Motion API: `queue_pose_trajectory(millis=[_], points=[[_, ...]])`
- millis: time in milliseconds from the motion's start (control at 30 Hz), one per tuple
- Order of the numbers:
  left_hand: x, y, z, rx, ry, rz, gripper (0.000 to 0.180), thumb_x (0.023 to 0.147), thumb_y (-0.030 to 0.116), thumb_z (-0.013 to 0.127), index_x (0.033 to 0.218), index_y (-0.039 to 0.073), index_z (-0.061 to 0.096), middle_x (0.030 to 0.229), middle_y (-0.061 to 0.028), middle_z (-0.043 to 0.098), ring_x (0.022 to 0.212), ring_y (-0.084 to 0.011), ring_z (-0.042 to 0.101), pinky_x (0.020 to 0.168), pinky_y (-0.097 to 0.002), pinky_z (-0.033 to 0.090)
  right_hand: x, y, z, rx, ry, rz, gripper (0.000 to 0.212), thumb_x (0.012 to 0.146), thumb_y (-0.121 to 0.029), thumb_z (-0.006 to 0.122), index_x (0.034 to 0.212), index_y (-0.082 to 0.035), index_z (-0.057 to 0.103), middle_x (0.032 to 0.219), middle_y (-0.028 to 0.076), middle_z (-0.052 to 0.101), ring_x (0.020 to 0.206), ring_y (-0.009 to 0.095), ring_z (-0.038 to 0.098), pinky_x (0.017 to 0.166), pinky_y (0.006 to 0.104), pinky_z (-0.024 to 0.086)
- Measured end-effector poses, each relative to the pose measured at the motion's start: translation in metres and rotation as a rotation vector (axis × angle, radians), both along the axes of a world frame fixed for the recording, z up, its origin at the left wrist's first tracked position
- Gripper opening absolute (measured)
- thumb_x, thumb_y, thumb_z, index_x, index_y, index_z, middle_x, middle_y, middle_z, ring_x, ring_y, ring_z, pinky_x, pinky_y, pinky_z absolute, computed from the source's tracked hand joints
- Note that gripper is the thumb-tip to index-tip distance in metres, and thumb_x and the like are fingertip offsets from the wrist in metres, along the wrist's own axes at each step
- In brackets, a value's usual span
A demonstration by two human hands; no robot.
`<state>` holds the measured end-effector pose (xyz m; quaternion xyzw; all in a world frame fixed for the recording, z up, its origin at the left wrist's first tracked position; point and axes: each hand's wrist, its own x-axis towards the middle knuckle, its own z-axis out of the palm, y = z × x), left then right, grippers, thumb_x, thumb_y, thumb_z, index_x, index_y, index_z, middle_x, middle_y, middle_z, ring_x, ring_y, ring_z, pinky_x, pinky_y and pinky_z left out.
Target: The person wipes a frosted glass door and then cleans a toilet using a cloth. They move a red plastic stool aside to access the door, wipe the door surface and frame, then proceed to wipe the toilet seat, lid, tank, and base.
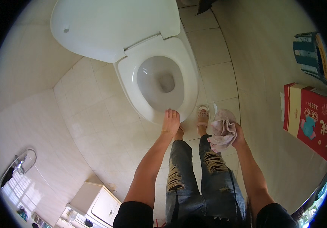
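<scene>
A white toilet (192, 72) stands in front of me, its lid (114, 26) raised and its seat (127, 79) lowered. At the seat's front edge is my left hand (170, 121), fingers close together and bent over the rim toward the bowl; the thumb is hard to make out. My right hand (239, 136) grips a crumpled pinkish-grey cloth (223, 129) to the right of the toilet, above the floor. The cloth hides most of the fingers. Some water shows at the bottom of the bowl (148, 95).
On the right wall are a red and cream tissue package (309, 117) and a dark green rack (306, 53). A shower head with hose (21, 163) hangs at the left wall. A white cabinet (104, 205) stands at lower left. Pale tiles (106, 114) cover the floor.
</scene>
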<state>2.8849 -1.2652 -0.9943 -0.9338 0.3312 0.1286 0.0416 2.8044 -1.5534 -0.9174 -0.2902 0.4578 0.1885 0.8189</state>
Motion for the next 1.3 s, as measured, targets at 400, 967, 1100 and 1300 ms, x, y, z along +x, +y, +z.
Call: queue_pose_trajectory(millis=[400, 967, 1100, 1300], points=[[0.086, 0.037, 0.269, -0.298, 0.008, -0.060, 0.043, 0.060, 0.022, 0.070, 0.100, 0.008, 0.061, 0.105, -0.0041, 0.055, 0.111, -0.0245, 0.045, 0.088, -0.0465, 0.029, 0.053, 0.007, -0.003, -0.464, -0.159, 0.214, 0.054, 0.078, -0.011, 0.055, 0.126, 0.004, 0.037, 0.111, 0.014, 0.055, 0.097, 0.025, 0.056, 0.082, 0.0335, 0.047], [0.319, 0.114, 0.364, 0.108, -0.588, -0.445, 0.041, 0.083, 0.043, 0.055, 0.118, 0.021, 0.055, 0.113, -0.0063, 0.058, 0.110, -0.0213, 0.050, 0.095, -0.0396, 0.040, 0.332, 0.133, -0.080, -1.944, -0.470, 1.067, 0.056, 0.071, -0.028, 0.066, 0.121, -0.015, 0.046, 0.136, 0.007, 0.033, 0.129, 0.033, 0.022, 0.090, 0.0562, 0.035], [0.294, 0.070, 0.354, -0.487, -0.127, -0.047, 0.038, 0.088, 0.032, 0.050, 0.107, 0.001, 0.058, 0.090, -0.0125, 0.063, 0.081, -0.0205, 0.060, 0.078, -0.0332, 0.047, 0.291, 0.124, -0.101, -1.896, -0.586, 1.128, 0.057, 0.070, -0.029, 0.068, 0.122, -0.022, 0.046, 0.137, 0.007, 0.027, 0.124, 0.041, 0.026, 0.091, 0.0542, 0.037], [0.307, 0.080, 0.363, -0.749, -0.069, 0.033, 0.035, 0.086, 0.029, 0.056, 0.094, -0.003, 0.065, 0.075, -0.0100, 0.065, 0.064, -0.0134, 0.061, 0.061, -0.0252, 0.050, 0.169, 0.139, -0.076, -1.772, -0.452, 1.443, 0.057, 0.062, -0.024, 0.071, 0.113, -0.007, 0.052, 0.134, 0.013, 0.030, 0.114, 0.041, 0.037, 0.094, 0.0471, 0.037]])
